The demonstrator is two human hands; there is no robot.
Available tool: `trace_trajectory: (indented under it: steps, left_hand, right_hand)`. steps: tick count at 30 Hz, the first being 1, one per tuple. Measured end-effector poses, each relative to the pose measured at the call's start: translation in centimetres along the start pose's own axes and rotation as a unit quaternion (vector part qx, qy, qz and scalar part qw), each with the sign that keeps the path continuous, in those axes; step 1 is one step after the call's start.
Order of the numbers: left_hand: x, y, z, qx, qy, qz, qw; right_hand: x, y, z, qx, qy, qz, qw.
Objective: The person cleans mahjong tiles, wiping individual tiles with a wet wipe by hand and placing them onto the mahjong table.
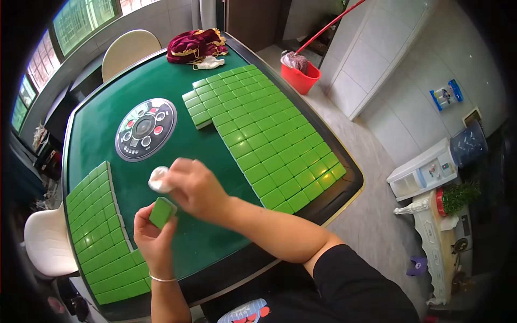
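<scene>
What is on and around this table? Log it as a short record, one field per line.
Left grip: holds one green-backed mahjong tile
Right grip: pinches a white wad, material unclear
Table: mahjong table, green top, round centre console
Tile blocks: two, green backs up; larger block right, smaller block left
Far side: burgundy gold-fringed cloth, small white item beside it
Floor beyond: red bucket holding a mop

A room for playing mahjong, in a home or a small parlour; which one is unclear. Filling the centre, a green-felt mahjong table (91,132) with a round control panel (144,128) bears rows of green-backed tiles (272,134). Windows (83,24) lie at ten o'clock, a pale chair (46,242) at eight, a red mop bucket (300,82) at one, a water dispenser (423,171) at three.
</scene>
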State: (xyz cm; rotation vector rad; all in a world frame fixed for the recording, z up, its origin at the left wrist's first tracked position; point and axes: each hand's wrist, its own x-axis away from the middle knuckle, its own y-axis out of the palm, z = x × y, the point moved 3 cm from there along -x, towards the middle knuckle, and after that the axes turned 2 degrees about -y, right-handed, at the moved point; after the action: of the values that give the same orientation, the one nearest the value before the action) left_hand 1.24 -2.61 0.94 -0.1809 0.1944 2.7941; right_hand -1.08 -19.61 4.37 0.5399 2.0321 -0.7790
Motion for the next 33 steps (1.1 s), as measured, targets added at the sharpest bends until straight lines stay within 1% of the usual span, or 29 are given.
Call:
trace_trajectory:
  steps: [1, 2, 5, 6, 7, 9, 10, 11, 12, 14, 15, 16, 18, 19, 20, 21, 22, 23, 24, 25, 27, 28, 29, 31, 32, 33]
  left_hand:
    - [0.3, -0.2, 0.1, 0.054, -0.082, -0.01, 0.995]
    - [0.3, -0.5, -0.4, 0.108, -0.107, -0.007, 0.988]
    - [-0.1, -0.4, -1.0, 0.28, -0.171, -0.006, 0.945]
    - [-0.1, 0.4, 0.3, 0.34, -0.189, -0.013, 0.921]
    - [-0.1, 0.8, 1.0, 0.397, -0.207, -0.019, 0.894]
    - [-0.2, -0.3, -1.0, 0.4, -0.217, -0.034, 0.89]
    - [-0.1, -1.1, -2.0, 0.398, -0.225, -0.039, 0.889]
    - [0.2, -1.7, -2.8, 0.395, -0.232, -0.045, 0.888]
    - [0.5, -1.5, -2.6, 0.429, -0.217, -0.076, 0.874]
    - [0.8, -1.1, -2.5, 0.434, -0.255, -0.047, 0.863]
    - [0.9, -0.8, -2.0, 0.436, -0.275, -0.032, 0.857]
    - [1.1, -0.5, -1.7, 0.442, -0.324, -0.042, 0.835]
    - [1.0, -0.5, -2.4, 0.497, -0.321, -0.112, 0.798]
    - [1.0, -0.4, -2.6, 0.523, -0.317, -0.145, 0.778]
    - [1.0, -0.4, -2.6, 0.535, -0.301, -0.156, 0.774]
    - [1.0, -0.4, -2.3, 0.5, -0.284, -0.12, 0.809]
    - [1.1, -0.4, -1.7, 0.461, -0.267, -0.082, 0.842]
    - [1.3, -0.6, -1.4, 0.419, -0.251, -0.043, 0.871]
    - [1.2, -1.1, -1.9, 0.419, -0.236, -0.067, 0.874]
    - [1.3, -1.6, -2.2, 0.416, -0.241, -0.061, 0.875]
    - [0.9, -1.8, -2.3, 0.414, -0.246, -0.047, 0.875]
    - [0.8, -1.1, -1.5, 0.41, -0.263, -0.083, 0.87]
    - [0.7, -0.7, -1.3, 0.386, -0.261, -0.076, 0.882]
    - [0.7, 0.1, -0.8, 0.333, -0.255, -0.062, 0.905]
    - [0.7, 0.5, -0.6, 0.304, -0.258, -0.036, 0.916]
    - [0.7, 0.4, -0.4, 0.303, -0.249, -0.054, 0.918]
  right_hand:
    - [-0.1, -0.3, 0.7, -0.001, 0.033, 0.01, 0.999]
    - [-0.1, -0.4, 0.7, -0.038, 0.032, 0.032, 0.998]
    - [-0.1, 0.4, -1.8, -0.067, -0.06, -0.005, 0.996]
    - [0.5, 1.4, -1.9, -0.067, -0.042, -0.093, 0.993]
    - [0.7, 1.6, -1.6, -0.065, -0.031, -0.085, 0.994]
    - [0.8, 1.9, -1.2, -0.061, -0.01, -0.067, 0.996]
    - [0.7, 1.7, -1.5, -0.053, -0.019, -0.068, 0.996]
    - [0.8, 1.7, -2.1, -0.017, -0.087, -0.094, 0.992]
    - [1.0, 2.1, -2.9, -0.016, -0.108, -0.094, 0.99]
    - [1.1, 2.6, -3.4, -0.009, -0.14, -0.079, 0.987]
    - [0.8, 2.4, -3.0, -0.015, -0.119, -0.056, 0.991]
    - [0.4, 2.0, -2.4, -0.019, -0.097, -0.033, 0.995]
    - [0.2, 1.3, -0.9, -0.028, -0.06, -0.008, 0.998]
    - [0.5, 1.2, -1.2, -0.029, -0.082, -0.007, 0.996]
    - [0.6, 1.0, -1.8, -0.03, -0.105, -0.004, 0.994]
    - [0.6, 0.7, -2.5, -0.032, -0.128, -0.002, 0.991]
    - [0.5, 0.8, -3.8, -0.022, -0.172, -0.037, 0.984]
    - [1.4, 2.1, -4.0, 0.002, -0.185, -0.085, 0.979]
    - [1.2, 2.0, -4.1, 0.008, -0.172, -0.084, 0.982]
    - [0.8, 1.8, -4.0, 0.014, -0.158, -0.081, 0.984]
    - [0.7, 1.5, -2.6, -0.008, -0.099, -0.068, 0.993]
    - [0.6, 1.3, -1.8, -0.02, -0.069, -0.062, 0.995]
    - [0.5, 0.8, -1.0, -0.037, -0.01, -0.035, 0.999]
    - [0.2, 0.0, -0.1, -0.13, 0.121, -0.028, 0.984]
    - [0.2, 0.1, 0.2, -0.205, 0.172, -0.027, 0.963]
    - [0.3, 0.5, -0.2, -0.233, 0.167, -0.052, 0.957]
